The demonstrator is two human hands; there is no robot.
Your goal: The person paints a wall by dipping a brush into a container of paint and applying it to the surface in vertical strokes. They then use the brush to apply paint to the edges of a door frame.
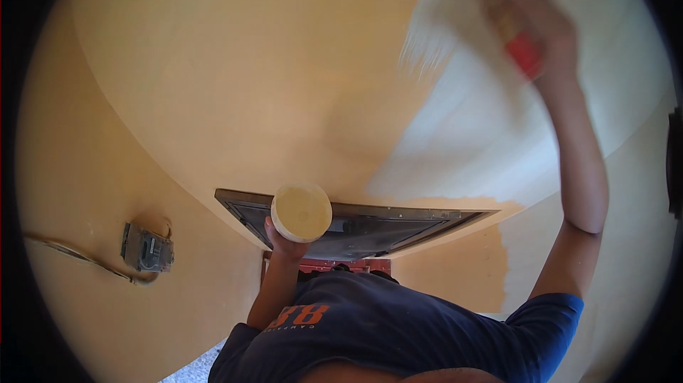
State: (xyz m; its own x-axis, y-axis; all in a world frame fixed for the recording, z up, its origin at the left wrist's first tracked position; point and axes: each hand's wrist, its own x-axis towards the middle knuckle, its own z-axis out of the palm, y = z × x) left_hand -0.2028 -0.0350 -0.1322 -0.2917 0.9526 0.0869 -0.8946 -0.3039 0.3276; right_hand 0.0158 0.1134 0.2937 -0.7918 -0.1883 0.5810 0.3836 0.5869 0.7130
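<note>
My left hand [287, 244] is wrapped round the lower side of a round pale tub [302, 213], held up below the ceiling. The tub shows a cream-coloured inside. High at the upper right, my right hand [533, 20] grips a paintbrush with a red-ended handle [523, 55]; motion blurs the hand and the brush. The brush is at the white-painted part of the ceiling [484, 112], whose streaky edge meets the yellowish-beige part [249, 77].
A dark panelled door [348, 223] stands below the ceiling edge, behind the tub. On the left wall is an electrical box [148, 248] with a cable. The lower right wall has a beige patch [455, 265] beside paler paint. A dark object [674, 162] is at the right edge.
</note>
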